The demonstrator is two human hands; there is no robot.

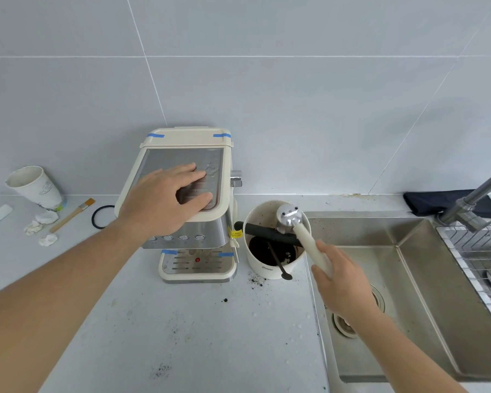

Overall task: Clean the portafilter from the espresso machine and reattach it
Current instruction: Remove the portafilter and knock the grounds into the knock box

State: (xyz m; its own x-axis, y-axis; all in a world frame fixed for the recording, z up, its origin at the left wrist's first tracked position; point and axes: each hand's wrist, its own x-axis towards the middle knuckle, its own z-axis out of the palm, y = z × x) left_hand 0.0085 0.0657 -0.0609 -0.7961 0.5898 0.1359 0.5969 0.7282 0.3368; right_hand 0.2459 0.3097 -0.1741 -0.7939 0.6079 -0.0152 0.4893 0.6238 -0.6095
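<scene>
The cream and steel espresso machine (182, 231) stands at the back of the counter. My left hand (165, 197) lies flat on its top plate, fingers spread, holding nothing. My right hand (340, 279) grips the cream handle of the portafilter (289, 217). Its metal head is turned face down over the white knock box (270, 268), against the black bar across the box. Dark coffee grounds lie inside the box.
A steel sink (408, 293) with a tap (476, 197) is to the right, with a wire rack (476, 256) beside it. Left of the machine lie a paper cup (34, 185), a brush (73, 215), a black ring (101, 217) and crumpled tissues (44, 225). Spilled grounds (255, 280) dot the counter.
</scene>
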